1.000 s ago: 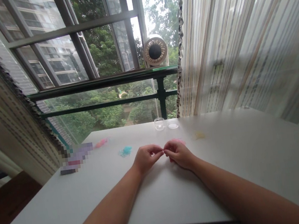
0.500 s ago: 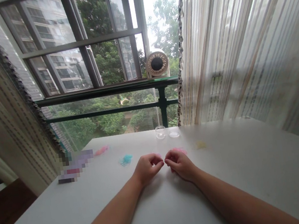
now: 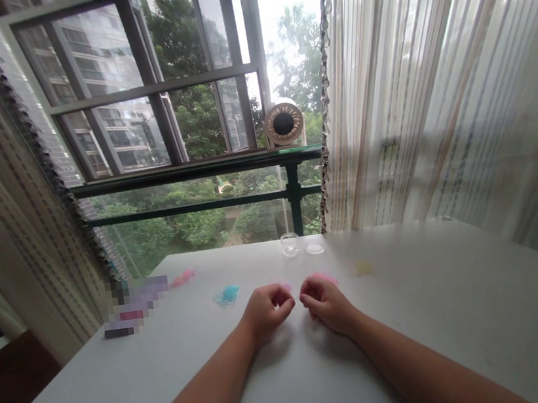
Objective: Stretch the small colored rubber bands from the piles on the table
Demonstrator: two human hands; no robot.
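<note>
My left hand (image 3: 267,311) and my right hand (image 3: 331,304) face each other above the white table (image 3: 293,383), a small gap between their fingertips. Thumb and forefinger are pinched together on each; whatever they hold is too small to make out. Just behind the right fingers lies a pink heap of tiny pieces (image 3: 323,279), partly covered by the hand. A small lilac patch (image 3: 287,287) shows beyond the left fingertips. Left of my left hand is a scattered turquoise heap (image 3: 228,295), and a pale yellow one (image 3: 363,268) lies to the right.
Toward the table's far edge stand a clear round jar (image 3: 290,246) and a clear flat lid (image 3: 315,248). Another pink heap (image 3: 183,278) lies at the far left, near a pixelated purple item (image 3: 138,304). A white fan (image 3: 283,123) sits above the green railing (image 3: 205,169).
The whole view has shifted slightly, so everything sits a little lower. My fingertips are a bit farther apart; both hands keep their pinch.
</note>
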